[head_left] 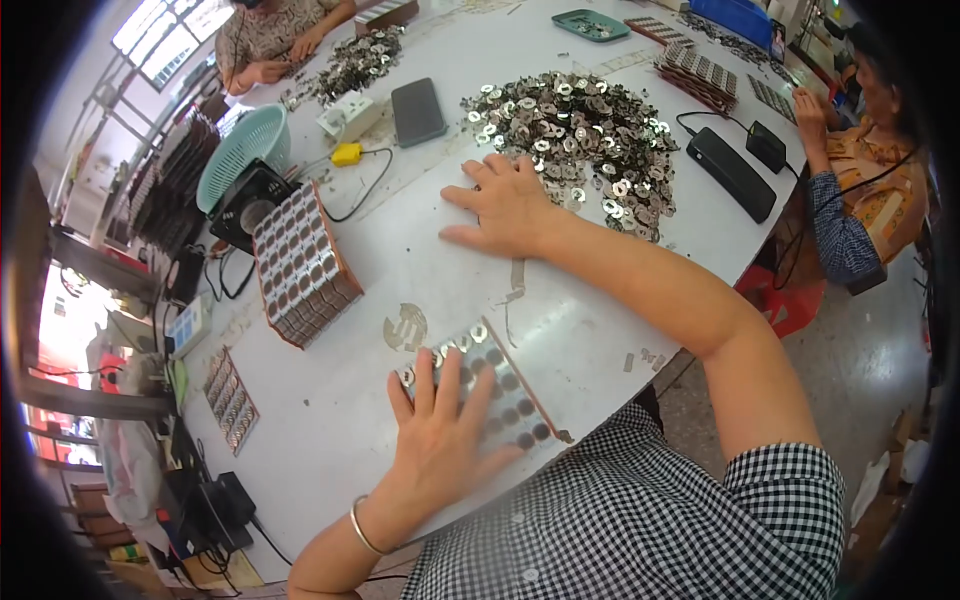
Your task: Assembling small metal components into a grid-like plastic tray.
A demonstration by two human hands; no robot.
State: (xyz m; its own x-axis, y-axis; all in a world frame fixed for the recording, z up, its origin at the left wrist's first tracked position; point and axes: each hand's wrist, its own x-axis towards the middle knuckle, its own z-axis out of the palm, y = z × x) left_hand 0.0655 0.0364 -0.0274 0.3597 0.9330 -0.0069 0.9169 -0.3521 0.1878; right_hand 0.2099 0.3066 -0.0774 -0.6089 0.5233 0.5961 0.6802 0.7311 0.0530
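Observation:
My left hand (pixel 435 440), with a bangle at its wrist, lies over a flat tray (pixel 513 400) with rows of round dark recesses. Its fingers are stretched out, slightly blurred, and reach the tray's far row, where several shiny metal pieces (pixel 479 333) sit. The palm hides part of the tray. Farther off, my right hand (pixel 505 210) rests with fingers spread, beside the near left side of a big heap of small metal pieces (pixel 590 140). Nothing shows in its grasp.
A stack of filled trays (pixel 305 270) stands left, near a teal basket (pixel 245 155) and a small black fan (pixel 250 210). Another tray (pixel 231 400) lies at the left edge. A phone (pixel 418 110) and black power bank (pixel 731 173) lie beyond. Two people work at the far side and right.

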